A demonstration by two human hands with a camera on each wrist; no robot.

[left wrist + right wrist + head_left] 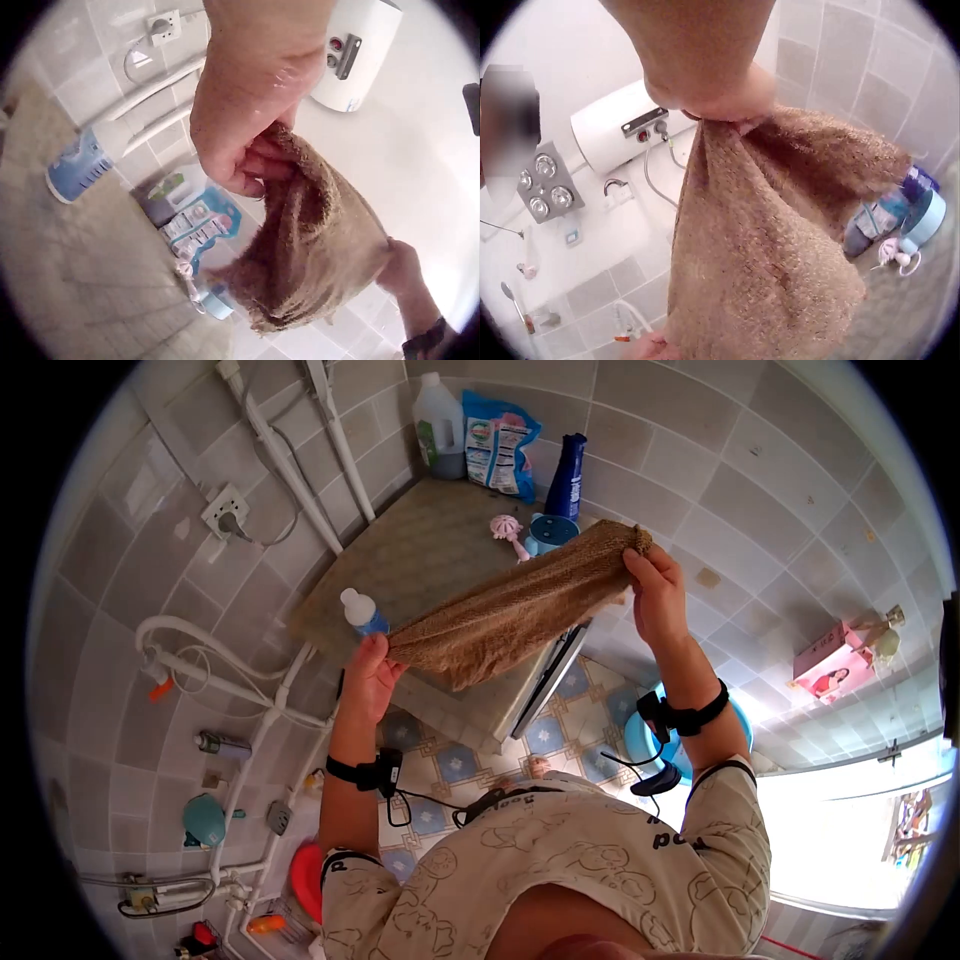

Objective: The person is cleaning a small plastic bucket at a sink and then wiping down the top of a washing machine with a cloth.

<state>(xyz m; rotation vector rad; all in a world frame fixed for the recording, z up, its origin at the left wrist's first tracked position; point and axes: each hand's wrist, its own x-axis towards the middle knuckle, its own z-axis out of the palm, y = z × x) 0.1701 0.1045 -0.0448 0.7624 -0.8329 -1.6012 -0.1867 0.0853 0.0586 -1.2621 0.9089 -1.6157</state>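
A brown towel (520,605) is stretched between my two hands above the counter (400,560). My left hand (370,680) pinches its lower left end, and the cloth hangs in folds from those fingers in the left wrist view. At the upper right end, my right hand (658,595) grips a bunched corner. From the right wrist the towel (757,262) drapes down in two broad folds, hiding most of the fingertips. Close beyond my left hand stands a white and blue bottle (362,610).
At the counter's back are a jug (438,425), a blue detergent bag (498,445) and a dark blue bottle (567,475). Near them sit a light blue round container (550,532) and a pink brush-like item (507,528). Pipes (290,470) line the left wall; a blue basin (640,735) is below right.
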